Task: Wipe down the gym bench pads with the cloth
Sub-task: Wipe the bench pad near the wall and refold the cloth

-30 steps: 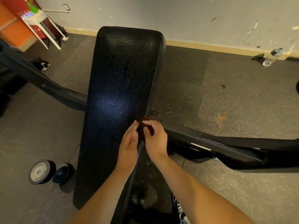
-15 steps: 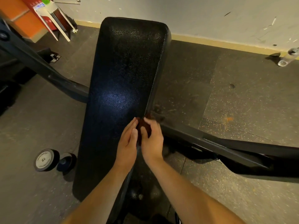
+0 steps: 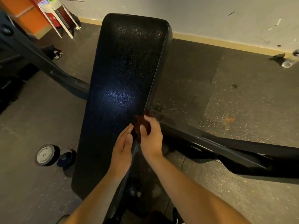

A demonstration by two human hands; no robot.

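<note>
Pinching the cloth [image 3: 140,125] between thumb and curled fingers, the right hand [image 3: 151,139] holds it against the right-hand edge of the bench pad [image 3: 126,75], a little below the pad's middle. The left hand [image 3: 123,147] lies flat on the pad just beside it, fingers straight and together, gripping nothing. Whether its fingertips touch the cloth is unclear.

The cloth shows as a small, crumpled, reddish-brown bunch. Most of it is covered by the right hand's fingers, which are slightly blurred, and its lower edge merges with the dark pad. The pad is long and black with a pebbled skin and a bluish sheen near its centre. Its near end is hidden behind the two forearms, and the space under it is too dark to read.

A black frame bar [image 3: 226,152] runs off to the right across the speckled floor [image 3: 242,97]. Left of the pad lies a dumbbell [image 3: 47,155] marked 15. A clear bottle [image 3: 289,62] is cut off by the right border.
</note>
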